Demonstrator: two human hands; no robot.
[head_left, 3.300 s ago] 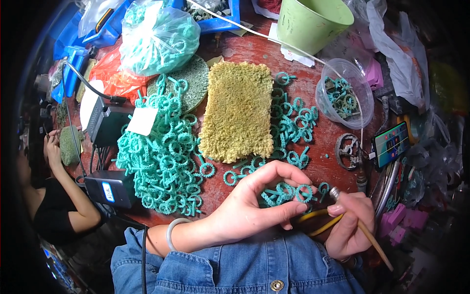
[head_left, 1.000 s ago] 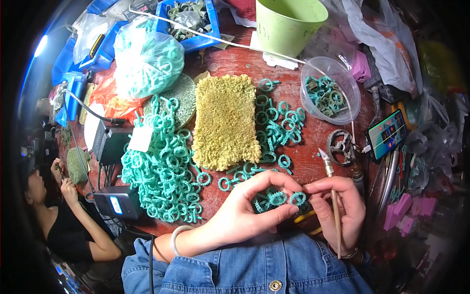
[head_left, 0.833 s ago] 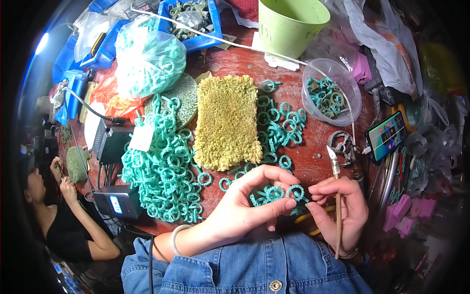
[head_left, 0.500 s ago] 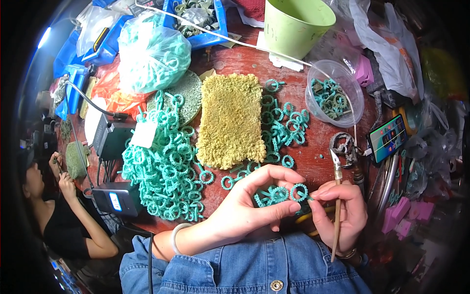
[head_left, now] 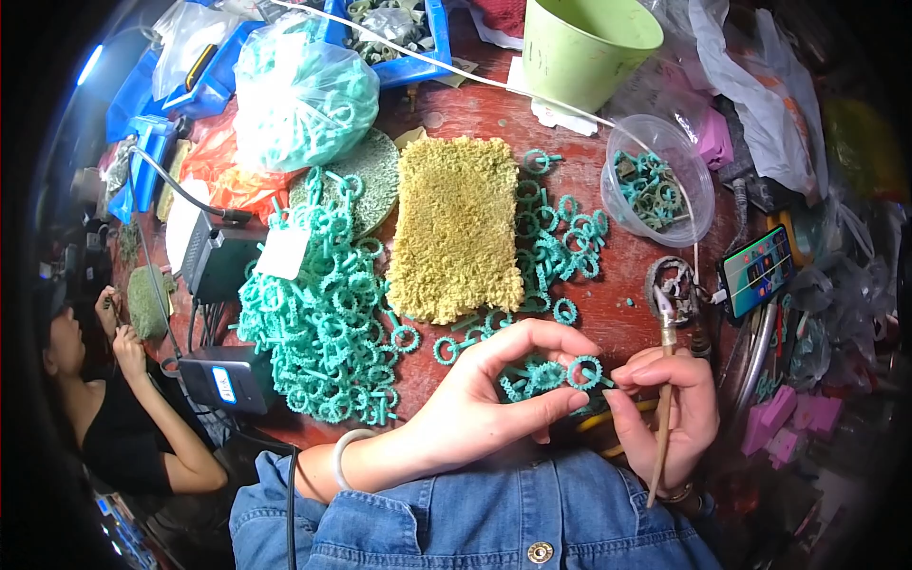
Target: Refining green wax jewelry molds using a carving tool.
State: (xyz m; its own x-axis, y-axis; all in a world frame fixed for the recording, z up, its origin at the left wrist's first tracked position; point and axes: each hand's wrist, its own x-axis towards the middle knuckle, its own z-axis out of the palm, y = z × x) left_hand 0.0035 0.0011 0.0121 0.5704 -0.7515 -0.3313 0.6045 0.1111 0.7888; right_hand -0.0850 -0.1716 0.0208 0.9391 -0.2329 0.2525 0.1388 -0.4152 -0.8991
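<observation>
My left hand [head_left: 475, 394] cups several teal toothed rings [head_left: 530, 380] with short stems, which look like wax. One teal ring [head_left: 573, 371] stands out between its thumb and forefinger, facing up. My right hand [head_left: 686, 391] is close beside it, thumb and forefinger pinching at the ring's stem. A slim wooden-handled knife [head_left: 663, 418] with a pale blade lies through the right fingers, blade pointing away from me. Ahead of my hands is a rough yellow-green pad [head_left: 456, 228]. A large heap of teal rings [head_left: 318, 318] lies left of it, a smaller scatter [head_left: 575, 237] right.
A clear tub [head_left: 698, 204] with ring pieces, a green bucket [head_left: 584, 57] and a bag of rings [head_left: 304, 104] stand farther back. A phone [head_left: 757, 271] leans at the right, near a coiled holder [head_left: 673, 285]. Left are dark boxes [head_left: 228, 378] and another person [head_left: 123, 408].
The whole table scene has shifted slightly right in view. The knife's blade looks turned a little. Both hands keep the same hold near the ring.
</observation>
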